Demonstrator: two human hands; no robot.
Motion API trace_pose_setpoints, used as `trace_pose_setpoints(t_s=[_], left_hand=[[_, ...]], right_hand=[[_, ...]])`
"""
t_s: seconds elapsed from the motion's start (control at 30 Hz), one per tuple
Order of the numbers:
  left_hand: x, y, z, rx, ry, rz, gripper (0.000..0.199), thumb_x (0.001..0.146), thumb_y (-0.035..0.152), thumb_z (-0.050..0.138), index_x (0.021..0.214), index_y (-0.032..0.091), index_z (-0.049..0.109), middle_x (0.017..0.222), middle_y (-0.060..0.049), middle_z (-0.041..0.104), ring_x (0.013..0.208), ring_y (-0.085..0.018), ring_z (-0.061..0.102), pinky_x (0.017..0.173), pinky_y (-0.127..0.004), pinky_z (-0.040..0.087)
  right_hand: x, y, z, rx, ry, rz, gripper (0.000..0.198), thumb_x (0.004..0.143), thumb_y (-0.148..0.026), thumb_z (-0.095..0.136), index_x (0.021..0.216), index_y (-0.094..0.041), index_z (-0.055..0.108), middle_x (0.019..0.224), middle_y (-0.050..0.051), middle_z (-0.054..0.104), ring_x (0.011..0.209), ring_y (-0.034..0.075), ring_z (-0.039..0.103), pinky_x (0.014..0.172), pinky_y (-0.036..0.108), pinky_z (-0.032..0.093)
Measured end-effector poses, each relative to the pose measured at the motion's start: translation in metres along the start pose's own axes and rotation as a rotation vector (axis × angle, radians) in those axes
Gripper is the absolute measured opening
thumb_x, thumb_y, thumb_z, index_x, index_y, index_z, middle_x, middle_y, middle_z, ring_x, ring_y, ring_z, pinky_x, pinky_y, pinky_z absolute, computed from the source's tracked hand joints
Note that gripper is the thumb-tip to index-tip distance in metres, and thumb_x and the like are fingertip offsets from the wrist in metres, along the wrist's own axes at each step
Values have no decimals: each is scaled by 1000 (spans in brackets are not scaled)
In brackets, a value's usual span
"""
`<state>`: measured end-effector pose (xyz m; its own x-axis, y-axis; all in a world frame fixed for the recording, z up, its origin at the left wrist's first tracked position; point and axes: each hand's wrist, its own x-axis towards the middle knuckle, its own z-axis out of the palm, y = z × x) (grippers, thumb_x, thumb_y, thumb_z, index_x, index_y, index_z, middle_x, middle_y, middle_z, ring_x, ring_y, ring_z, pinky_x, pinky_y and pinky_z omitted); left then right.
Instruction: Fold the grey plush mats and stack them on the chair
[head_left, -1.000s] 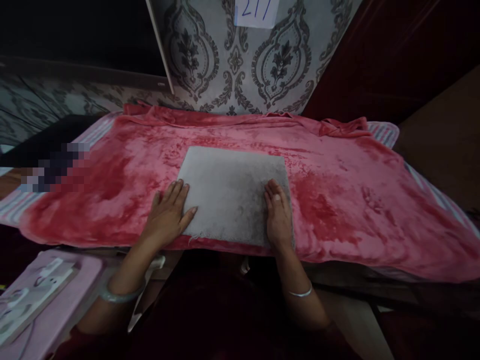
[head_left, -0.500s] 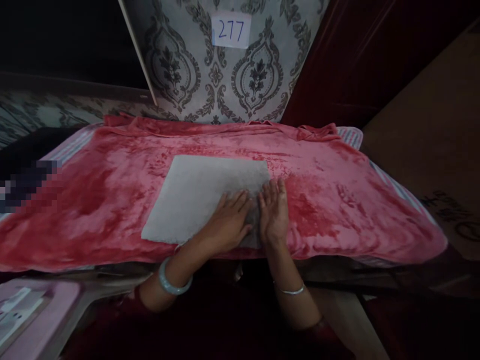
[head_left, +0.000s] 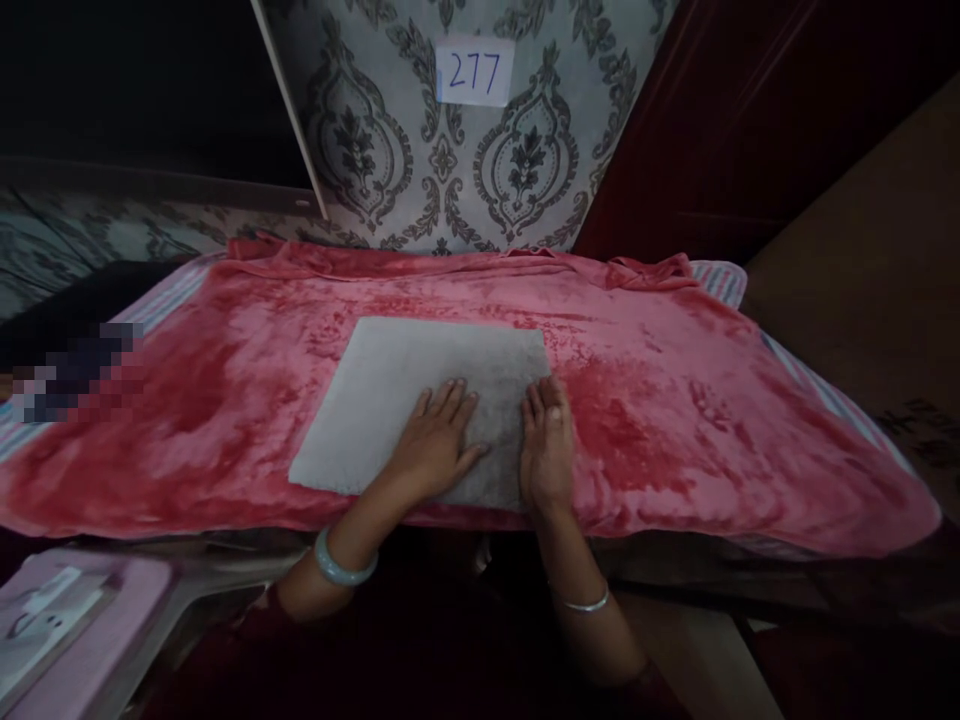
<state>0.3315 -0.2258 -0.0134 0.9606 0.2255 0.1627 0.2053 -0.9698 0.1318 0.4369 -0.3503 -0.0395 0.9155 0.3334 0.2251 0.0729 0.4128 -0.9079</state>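
A grey, soft-looking rectangular piece of cloth lies flat on a pink and red plush blanket. Palm down, my left hand rests on the middle of the grey cloth with its fingers stretched out. My right hand stands on its edge along the cloth's right side, fingers straight and palm turned toward the left. The hands are apart, and neither grips anything. Whether the grey cloth is folded in layers, I cannot tell.
Striped fabric shows under the blanket's edges. Behind stand a patterned wall with a paper label and a dark screen. A cardboard box is at right, a pink stool-like surface at lower left.
My left hand has slid left over the grey cloth, away from my right hand. My right hand has turned more onto its edge at the cloth's right side. The view has shifted slightly.
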Motion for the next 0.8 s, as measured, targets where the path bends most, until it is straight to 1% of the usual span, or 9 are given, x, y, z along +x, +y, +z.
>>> trace_pose_setpoints(t_s=[0.2, 0.3, 0.37, 0.4, 0.47, 0.57, 0.67, 0.73, 0.8], left_hand=[[-31, -61, -13, 57, 44, -203, 72, 100, 59, 39, 155, 12, 41, 165, -20, 33, 155, -35, 28, 124, -58, 26], [-38, -75, -23, 98, 27, -308, 70, 101, 55, 36, 154, 11, 42, 165, -22, 33, 154, -37, 28, 122, -63, 26], [-33, -74, -30, 112, 4, -326, 68, 101, 51, 37, 155, 10, 41, 165, -22, 32, 155, -36, 27, 122, -63, 24], [-27, -70, -34, 110, -11, -301, 67, 101, 50, 39, 155, 11, 40, 166, -21, 31, 155, -35, 26, 123, -62, 23], [-9, -59, -41, 88, -50, -184, 67, 100, 48, 42, 157, 12, 38, 167, -20, 29, 156, -33, 24, 125, -58, 22], [27, -39, -47, 63, -124, -1, 70, 99, 46, 46, 159, 12, 34, 168, -19, 26, 157, -31, 21, 126, -56, 18], [59, -27, -44, 69, -139, 30, 68, 100, 42, 46, 159, 11, 34, 168, -20, 27, 157, -32, 22, 127, -56, 16], [70, -26, -34, 67, -127, -10, 66, 100, 41, 45, 159, 12, 34, 167, -19, 28, 157, -33, 23, 126, -58, 16], [73, -28, -21, 58, -128, -47, 67, 101, 43, 43, 160, 14, 33, 168, -18, 26, 157, -33, 20, 126, -61, 14]], right_hand=[[0, 6, -2, 15, 4, -6, 58, 101, -58, 41, 151, -28, 46, 164, 10, 36, 146, 23, 43, 122, 53, 34], [0, 4, -3, 16, 23, 26, 61, 99, -61, 44, 150, -26, 48, 164, 12, 37, 145, 25, 45, 122, 52, 34], [3, -5, -3, -11, 20, 50, 63, 97, -61, 48, 149, -25, 50, 162, 12, 40, 144, 26, 46, 122, 52, 33], [8, -12, -1, -45, 7, 41, 63, 97, -61, 49, 148, -26, 51, 161, 11, 42, 144, 26, 45, 122, 52, 32], [22, -26, 6, -141, -49, -22, 61, 96, -60, 52, 148, -28, 52, 160, 8, 44, 146, 26, 43, 124, 52, 29], [60, -36, 27, -254, -171, -137, 59, 95, -59, 52, 146, -28, 54, 158, 7, 47, 147, 24, 40, 125, 49, 25], [101, -18, 51, -280, -233, -120, 58, 95, -59, 48, 141, -24, 57, 153, 9, 52, 144, 23, 43, 122, 48, 30], [119, 7, 59, -286, -203, -75, 57, 94, -58, 46, 136, -23, 59, 149, 10, 55, 139, 23, 47, 119, 49, 34], [126, 32, 59, -286, -167, -71, 56, 92, -57, 46, 133, -22, 60, 144, 12, 59, 133, 23, 52, 117, 50, 37]])
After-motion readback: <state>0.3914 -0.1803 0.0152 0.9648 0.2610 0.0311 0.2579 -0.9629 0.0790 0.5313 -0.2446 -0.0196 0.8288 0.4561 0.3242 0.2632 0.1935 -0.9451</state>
